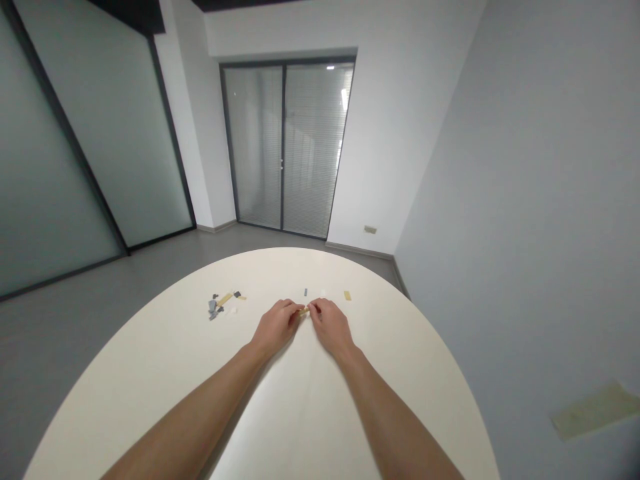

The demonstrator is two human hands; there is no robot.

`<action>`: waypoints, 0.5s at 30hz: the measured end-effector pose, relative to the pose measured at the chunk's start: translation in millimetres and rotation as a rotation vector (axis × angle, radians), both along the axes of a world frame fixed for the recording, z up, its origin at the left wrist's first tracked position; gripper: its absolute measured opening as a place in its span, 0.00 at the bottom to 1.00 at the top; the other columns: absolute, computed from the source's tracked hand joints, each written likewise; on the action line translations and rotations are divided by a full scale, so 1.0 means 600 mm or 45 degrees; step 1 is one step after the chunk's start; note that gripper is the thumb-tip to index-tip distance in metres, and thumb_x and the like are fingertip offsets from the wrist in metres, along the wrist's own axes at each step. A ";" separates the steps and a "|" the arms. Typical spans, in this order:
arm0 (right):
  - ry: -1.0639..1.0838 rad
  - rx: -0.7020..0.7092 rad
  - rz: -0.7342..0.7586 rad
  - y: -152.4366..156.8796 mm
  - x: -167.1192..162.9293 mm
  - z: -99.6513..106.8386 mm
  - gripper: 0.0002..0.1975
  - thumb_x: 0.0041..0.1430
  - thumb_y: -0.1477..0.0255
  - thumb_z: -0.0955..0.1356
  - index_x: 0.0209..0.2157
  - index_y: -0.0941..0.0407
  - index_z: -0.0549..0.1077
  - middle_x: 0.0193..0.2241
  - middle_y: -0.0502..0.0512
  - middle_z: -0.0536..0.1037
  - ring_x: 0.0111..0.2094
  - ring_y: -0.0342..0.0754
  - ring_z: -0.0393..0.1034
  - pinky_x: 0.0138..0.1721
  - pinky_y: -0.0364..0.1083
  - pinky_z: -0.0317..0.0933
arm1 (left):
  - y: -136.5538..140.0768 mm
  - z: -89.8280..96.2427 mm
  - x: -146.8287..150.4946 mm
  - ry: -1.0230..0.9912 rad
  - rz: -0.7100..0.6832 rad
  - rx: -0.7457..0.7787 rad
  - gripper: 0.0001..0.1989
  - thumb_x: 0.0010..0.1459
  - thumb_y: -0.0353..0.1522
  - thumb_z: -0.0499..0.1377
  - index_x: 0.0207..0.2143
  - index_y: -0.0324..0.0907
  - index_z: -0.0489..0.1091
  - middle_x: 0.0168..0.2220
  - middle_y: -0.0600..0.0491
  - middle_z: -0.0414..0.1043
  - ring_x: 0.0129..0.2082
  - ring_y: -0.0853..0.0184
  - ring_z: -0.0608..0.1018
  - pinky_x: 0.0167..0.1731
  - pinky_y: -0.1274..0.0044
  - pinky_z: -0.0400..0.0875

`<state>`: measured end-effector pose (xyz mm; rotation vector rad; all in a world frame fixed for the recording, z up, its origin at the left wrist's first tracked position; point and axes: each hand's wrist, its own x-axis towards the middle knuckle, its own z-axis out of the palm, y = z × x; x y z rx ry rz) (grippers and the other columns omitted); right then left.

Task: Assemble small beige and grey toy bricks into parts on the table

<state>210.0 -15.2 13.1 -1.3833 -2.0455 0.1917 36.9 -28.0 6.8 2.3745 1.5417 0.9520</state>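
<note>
My left hand (277,327) and my right hand (331,325) meet over the middle of the table. Pinched between the fingertips of both is a small tan piece (303,310) that looks like a toy building-brick part; its exact shape is mostly hidden by the fingers. Just beyond the hands lies a small grey piece (306,292). Further right, a flat tan piece (347,295) rests apart from the others. To the left of my left hand is a loose cluster with several grey pieces (213,306), a long tan piece (225,299) and a black piece (237,294).
Both forearms rest over the round white table (400,373); its curved far edge runs beyond the pieces. A grey wall (540,200) stands close on the right. Glass doors (285,147) are behind the table, and frosted panels (100,120) stand at the left.
</note>
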 end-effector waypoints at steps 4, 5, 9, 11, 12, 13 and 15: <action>-0.006 0.010 0.005 0.000 -0.001 -0.001 0.12 0.70 0.68 0.60 0.39 0.54 0.74 0.37 0.54 0.77 0.40 0.48 0.69 0.41 0.44 0.58 | -0.002 0.002 0.001 -0.063 0.025 0.009 0.13 0.63 0.30 0.53 0.47 0.44 0.72 0.43 0.49 0.75 0.42 0.64 0.75 0.43 0.74 0.69; -0.006 0.012 0.009 0.000 -0.001 -0.001 0.13 0.70 0.68 0.59 0.39 0.54 0.74 0.36 0.55 0.77 0.39 0.48 0.69 0.41 0.44 0.58 | -0.002 0.002 0.001 -0.076 0.034 0.005 0.12 0.63 0.30 0.53 0.47 0.43 0.72 0.42 0.49 0.75 0.42 0.64 0.76 0.42 0.74 0.69; -0.005 0.017 0.027 -0.002 -0.001 0.002 0.13 0.70 0.68 0.59 0.38 0.54 0.74 0.36 0.54 0.77 0.38 0.47 0.69 0.40 0.44 0.58 | 0.000 0.000 0.001 -0.121 0.049 -0.010 0.12 0.62 0.29 0.54 0.47 0.42 0.71 0.41 0.50 0.75 0.39 0.65 0.76 0.40 0.74 0.70; 0.002 0.017 0.027 -0.003 -0.002 0.004 0.12 0.69 0.67 0.61 0.37 0.54 0.74 0.36 0.53 0.78 0.39 0.47 0.69 0.40 0.44 0.58 | 0.002 0.000 0.001 -0.154 0.041 -0.010 0.12 0.61 0.29 0.54 0.47 0.42 0.71 0.41 0.50 0.75 0.38 0.65 0.76 0.40 0.74 0.70; 0.008 0.015 0.025 -0.003 -0.003 0.004 0.11 0.68 0.66 0.62 0.37 0.54 0.74 0.36 0.53 0.78 0.39 0.47 0.69 0.41 0.44 0.58 | 0.002 0.000 0.001 -0.170 0.035 -0.010 0.12 0.61 0.30 0.54 0.47 0.42 0.71 0.41 0.50 0.75 0.38 0.66 0.76 0.40 0.74 0.70; 0.011 0.009 0.021 -0.004 -0.003 0.004 0.10 0.67 0.65 0.64 0.36 0.54 0.74 0.36 0.53 0.78 0.39 0.47 0.69 0.41 0.44 0.58 | 0.003 0.000 0.001 -0.184 0.028 -0.011 0.12 0.61 0.30 0.54 0.47 0.42 0.71 0.41 0.50 0.75 0.38 0.66 0.76 0.40 0.74 0.70; 0.013 -0.008 0.008 -0.003 -0.003 0.004 0.09 0.65 0.64 0.66 0.35 0.54 0.74 0.35 0.53 0.78 0.39 0.47 0.70 0.41 0.44 0.58 | 0.003 0.001 0.002 -0.201 0.011 -0.021 0.12 0.62 0.31 0.54 0.47 0.42 0.71 0.40 0.50 0.75 0.38 0.66 0.76 0.40 0.74 0.71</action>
